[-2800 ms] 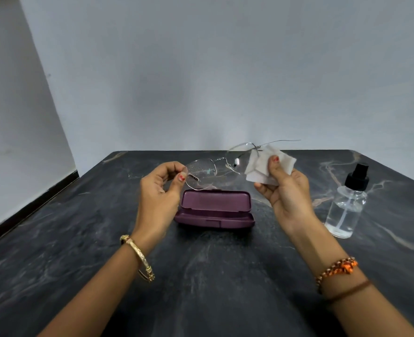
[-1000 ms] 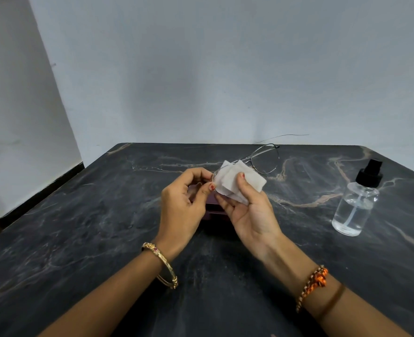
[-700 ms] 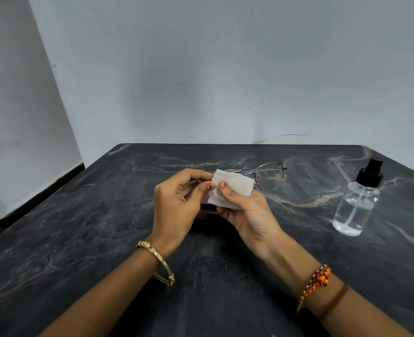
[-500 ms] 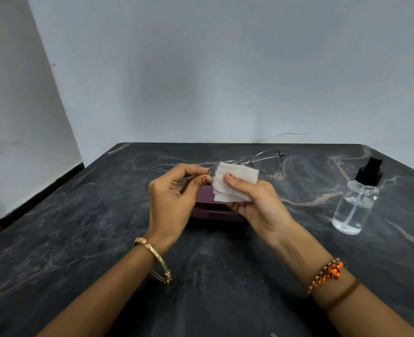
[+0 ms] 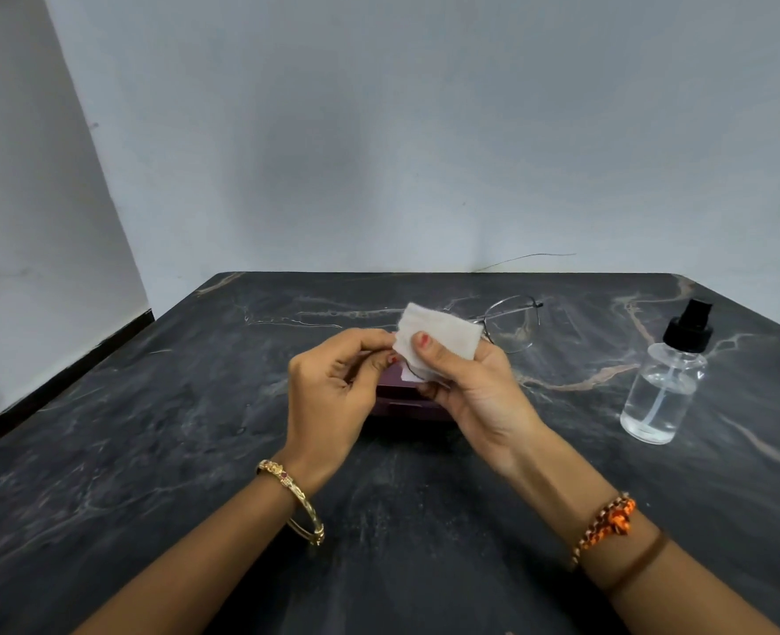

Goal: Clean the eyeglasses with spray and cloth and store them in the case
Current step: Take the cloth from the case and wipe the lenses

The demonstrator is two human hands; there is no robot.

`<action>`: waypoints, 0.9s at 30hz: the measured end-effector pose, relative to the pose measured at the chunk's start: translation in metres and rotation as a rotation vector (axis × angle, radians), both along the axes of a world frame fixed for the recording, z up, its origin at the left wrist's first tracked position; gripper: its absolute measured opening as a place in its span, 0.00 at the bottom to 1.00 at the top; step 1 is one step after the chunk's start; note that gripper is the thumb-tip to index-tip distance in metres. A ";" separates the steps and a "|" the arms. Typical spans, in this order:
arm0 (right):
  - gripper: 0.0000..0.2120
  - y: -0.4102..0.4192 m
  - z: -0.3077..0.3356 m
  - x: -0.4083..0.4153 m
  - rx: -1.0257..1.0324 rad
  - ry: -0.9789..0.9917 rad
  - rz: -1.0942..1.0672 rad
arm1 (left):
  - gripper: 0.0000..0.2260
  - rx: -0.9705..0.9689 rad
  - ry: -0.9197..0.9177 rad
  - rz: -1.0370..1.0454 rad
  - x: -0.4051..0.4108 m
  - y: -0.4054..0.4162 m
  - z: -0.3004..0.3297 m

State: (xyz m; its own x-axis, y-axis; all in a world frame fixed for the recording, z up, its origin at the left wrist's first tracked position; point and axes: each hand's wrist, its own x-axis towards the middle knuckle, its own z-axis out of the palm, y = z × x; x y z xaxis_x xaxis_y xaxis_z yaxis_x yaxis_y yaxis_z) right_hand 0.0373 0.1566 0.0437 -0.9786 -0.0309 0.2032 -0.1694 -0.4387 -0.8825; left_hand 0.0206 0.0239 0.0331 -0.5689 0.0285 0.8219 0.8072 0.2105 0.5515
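While wiping one lens of the wire-rimmed eyeglasses [image 5: 509, 324] with cloth [image 5: 440, 334] pinched in right hand [image 5: 468, 387], left hand [image 5: 333, 387] gripping the frame: mid-clean (spray bottle [image 5: 663, 382] set aside); casing in maroon case [image 5: 406, 398] pending.

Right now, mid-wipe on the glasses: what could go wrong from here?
1. The right hand pinches the cloth over one lens while the left hand grips the thin wire glasses at the other side; hard rubbing could bend the frame.
2. The glasses are held above the case and stone table; a slip could scratch a lens.
3. The spray bottle stands by the right forearm; a wide sweep might tip it.
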 end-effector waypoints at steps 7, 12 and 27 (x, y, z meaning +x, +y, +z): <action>0.10 0.009 0.003 -0.003 0.117 0.036 0.001 | 0.12 0.090 0.022 0.046 -0.006 -0.010 0.014; 0.04 0.010 0.003 -0.006 -0.016 0.019 -0.050 | 0.15 0.160 0.006 0.023 -0.007 -0.011 0.013; 0.10 -0.007 -0.002 0.000 -0.246 -0.047 -0.013 | 0.12 0.021 0.040 -0.042 -0.006 -0.001 -0.001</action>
State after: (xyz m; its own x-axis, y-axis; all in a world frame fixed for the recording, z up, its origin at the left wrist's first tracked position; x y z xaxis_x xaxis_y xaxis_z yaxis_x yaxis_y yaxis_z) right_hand 0.0368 0.1498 0.0421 -0.9871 0.0270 0.1576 -0.1382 -0.6395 -0.7562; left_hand 0.0148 0.0233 0.0325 -0.5343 0.0342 0.8446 0.8365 0.1648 0.5225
